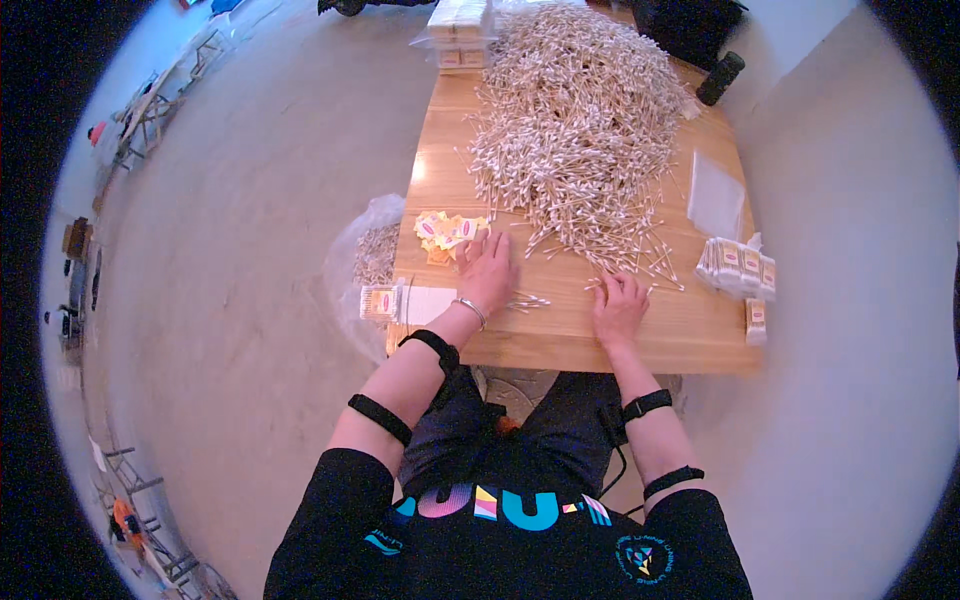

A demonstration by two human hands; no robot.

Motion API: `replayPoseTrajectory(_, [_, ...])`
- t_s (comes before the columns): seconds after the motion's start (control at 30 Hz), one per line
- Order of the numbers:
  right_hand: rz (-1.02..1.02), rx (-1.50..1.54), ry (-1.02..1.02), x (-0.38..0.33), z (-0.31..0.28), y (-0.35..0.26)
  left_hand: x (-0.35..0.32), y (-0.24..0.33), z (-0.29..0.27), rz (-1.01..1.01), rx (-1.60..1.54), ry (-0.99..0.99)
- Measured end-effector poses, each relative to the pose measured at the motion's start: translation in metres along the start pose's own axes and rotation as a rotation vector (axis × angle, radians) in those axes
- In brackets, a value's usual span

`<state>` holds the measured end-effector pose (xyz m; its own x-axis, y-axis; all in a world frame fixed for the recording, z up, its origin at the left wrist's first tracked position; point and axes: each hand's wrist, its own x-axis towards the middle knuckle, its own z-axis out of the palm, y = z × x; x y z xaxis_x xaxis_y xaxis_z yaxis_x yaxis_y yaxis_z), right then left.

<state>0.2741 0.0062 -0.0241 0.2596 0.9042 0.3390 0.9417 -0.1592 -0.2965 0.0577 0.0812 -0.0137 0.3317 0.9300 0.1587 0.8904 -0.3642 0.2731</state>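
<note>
A large heap of cotton swabs spreads over the wooden table. At its near edge, my right hand is closed with curled fingers, and swab tips show beside them. My left hand lies palm down with its fingers stretched over the right edge of a pile of small printed cards, orange and white. Beside that palm lie a few loose swabs. What is under the left fingers is hidden.
Left, a filled swab packet sits by a white sheet; a plastic bag of swabs hangs beyond the edge. Right are clear bags and packed swab packets. Stacked packs and a black cylinder stand farther back.
</note>
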Motion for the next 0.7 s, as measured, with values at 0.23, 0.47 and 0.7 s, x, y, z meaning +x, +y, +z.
replayPoseTrajectory(0.23, [-0.115,-0.072,0.036,0.004,0.007,0.000,-0.022,0.001,0.001,0.193,-0.212,-0.076])
replayPoseTrajectory(0.47, [-0.213,0.093,-0.057,0.003,0.017,-0.047,-0.064,0.001,-0.004,0.345,-0.287,-0.006])
replayPoseTrajectory(0.7, [-0.209,0.260,-0.026,-0.008,0.024,-0.069,-0.061,0.002,-0.003,0.233,-0.268,0.077])
